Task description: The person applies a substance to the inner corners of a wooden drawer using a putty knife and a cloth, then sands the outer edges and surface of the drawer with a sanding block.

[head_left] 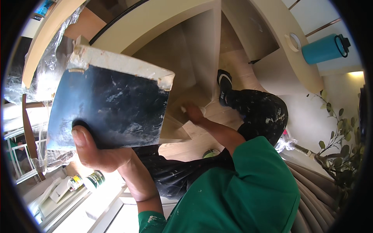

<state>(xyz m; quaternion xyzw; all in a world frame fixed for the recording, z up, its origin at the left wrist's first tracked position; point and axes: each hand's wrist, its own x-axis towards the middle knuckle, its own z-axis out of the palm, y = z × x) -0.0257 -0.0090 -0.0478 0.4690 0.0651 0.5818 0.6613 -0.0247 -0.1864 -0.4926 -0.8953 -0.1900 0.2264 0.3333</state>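
My left hand [103, 153] grips a dark blue-black board [120, 105] by its lower edge, the thumb flat on its face. White smears mark the board, and a thick, stained pale strip runs along its top edge. My right hand [194, 113] reaches down to the base of a beige cabinet [202, 50], beside the lower end of its upright panel. Its fingers are curled together, and a bit of something whitish shows at them, too small to name. The board hides part of the cabinet's left side.
A turquoise bottle [320, 49] lies at the upper right near a round hole. Leafy stems [344, 147] and a grey curtain [316, 190] are at the right. Clear plastic sheeting [48, 73] hangs at the left. Two small tubs [94, 180] sit lower left.
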